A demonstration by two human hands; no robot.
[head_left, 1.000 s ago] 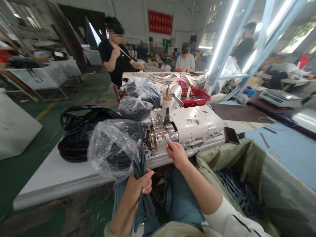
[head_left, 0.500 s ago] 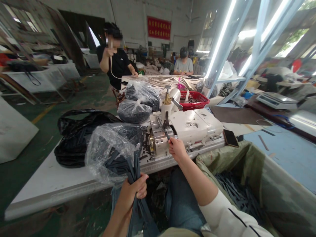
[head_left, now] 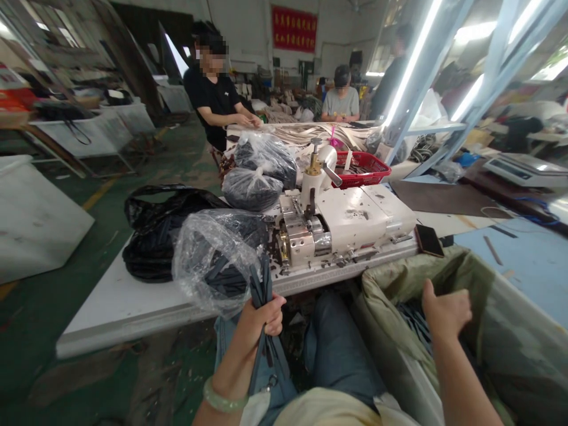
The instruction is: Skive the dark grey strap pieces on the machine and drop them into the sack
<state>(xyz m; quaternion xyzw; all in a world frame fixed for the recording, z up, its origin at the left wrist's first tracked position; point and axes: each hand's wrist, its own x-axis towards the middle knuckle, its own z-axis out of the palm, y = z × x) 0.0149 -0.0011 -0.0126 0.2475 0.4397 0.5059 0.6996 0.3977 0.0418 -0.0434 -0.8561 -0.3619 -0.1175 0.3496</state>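
Observation:
My left hand (head_left: 265, 316) is closed around a bundle of dark grey-blue strips (head_left: 261, 281) in front of the table edge. Their upper ends stand up beside a clear plastic bag (head_left: 195, 260) holding more such strips. Over the fabric-lined bin (head_left: 448, 260) is my right hand (head_left: 448, 307), its thumb apart from the fingers, and I see no strip in it. Dark strips (head_left: 415, 322) lie inside that bin. A cream machine (head_left: 355, 219) with a metal roller (head_left: 320, 236) stands on the table, apart from both hands.
A black plastic bag (head_left: 151, 236) and tied clear bags (head_left: 252, 189) sit left of the machine. A phone (head_left: 429, 241) lies at its right end. Behind is a red basket (head_left: 368, 171). Two people (head_left: 217, 94) work beyond the table. A slanted metal frame (head_left: 417, 89) rises at right.
My right hand has moved from the machine's roller to over the bin at right, and its fingers have loosened. My left hand still grips the strips. The view has shifted slightly.

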